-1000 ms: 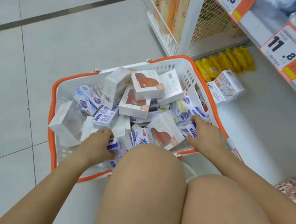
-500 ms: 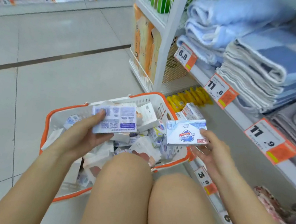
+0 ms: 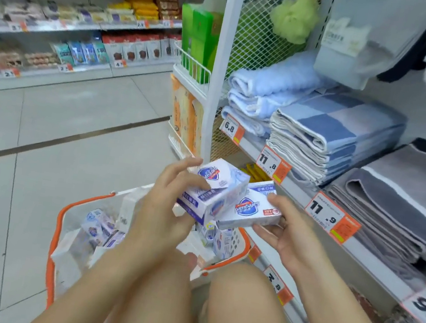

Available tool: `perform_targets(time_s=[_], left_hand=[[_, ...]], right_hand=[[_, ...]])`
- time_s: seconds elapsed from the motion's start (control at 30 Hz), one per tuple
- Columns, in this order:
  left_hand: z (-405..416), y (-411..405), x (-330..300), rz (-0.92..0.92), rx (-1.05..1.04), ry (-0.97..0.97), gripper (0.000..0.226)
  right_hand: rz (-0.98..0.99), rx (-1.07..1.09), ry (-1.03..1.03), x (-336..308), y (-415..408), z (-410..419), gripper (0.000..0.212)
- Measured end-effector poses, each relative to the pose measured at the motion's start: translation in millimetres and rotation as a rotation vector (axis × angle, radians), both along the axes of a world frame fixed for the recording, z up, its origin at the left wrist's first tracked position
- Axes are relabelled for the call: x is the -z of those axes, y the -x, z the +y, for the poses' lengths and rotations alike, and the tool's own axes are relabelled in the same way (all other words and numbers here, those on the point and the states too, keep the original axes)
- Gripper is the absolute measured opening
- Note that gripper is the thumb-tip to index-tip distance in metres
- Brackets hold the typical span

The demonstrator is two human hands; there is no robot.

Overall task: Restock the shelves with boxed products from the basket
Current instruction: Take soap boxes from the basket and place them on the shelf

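My left hand (image 3: 167, 198) grips a white and blue soap box (image 3: 218, 190), tilted, above the basket. My right hand (image 3: 286, 234) holds a second, similar soap box (image 3: 251, 209) from below, its thumb on the top edge. The two boxes touch at chest height, right in front of me. Below them the white basket with an orange rim (image 3: 60, 221) stands on the floor, holding several more boxes (image 3: 101, 227). My knees hide its near side.
Shelves on the right carry folded blue towels (image 3: 323, 128) and grey towels (image 3: 407, 197), with orange price tags (image 3: 331, 216) along the shelf edges. A white wire rack (image 3: 192, 74) stands ahead. Yellow packs (image 3: 257, 172) lie on the low shelf. Across the aisle are snack shelves (image 3: 60, 25).
Both hands lifted a box each out of the basket and brought them together. My view rose from the basket toward the shelves.
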State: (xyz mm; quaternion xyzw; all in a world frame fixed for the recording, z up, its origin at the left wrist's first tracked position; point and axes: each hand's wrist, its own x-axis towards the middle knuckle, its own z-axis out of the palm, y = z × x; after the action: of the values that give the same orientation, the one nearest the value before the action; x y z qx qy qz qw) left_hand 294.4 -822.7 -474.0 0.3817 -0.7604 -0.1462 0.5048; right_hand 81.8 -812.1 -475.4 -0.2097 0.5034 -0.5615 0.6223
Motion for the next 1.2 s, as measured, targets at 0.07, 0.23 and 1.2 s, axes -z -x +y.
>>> perform_targets(time_s=[0.07, 0.23, 1.2], left_hand=[[2.0, 2.8, 2.0, -0.032, -0.012, -0.008, 0.058], [9.6, 6.4, -0.5, 0.127, 0.148, -0.377, 0.070], [21.0, 11.2, -25.4, 0.860, 0.136, -1.259, 0.023]], right_hand=[[-0.037, 0.007, -0.013, -3.1, -0.1, 4.0, 0.014], [-0.126, 0.028, -0.045, -7.3, 0.3, 10.8, 0.008], [0.082, 0.073, 0.101, -10.4, 10.3, 19.8, 0.011]])
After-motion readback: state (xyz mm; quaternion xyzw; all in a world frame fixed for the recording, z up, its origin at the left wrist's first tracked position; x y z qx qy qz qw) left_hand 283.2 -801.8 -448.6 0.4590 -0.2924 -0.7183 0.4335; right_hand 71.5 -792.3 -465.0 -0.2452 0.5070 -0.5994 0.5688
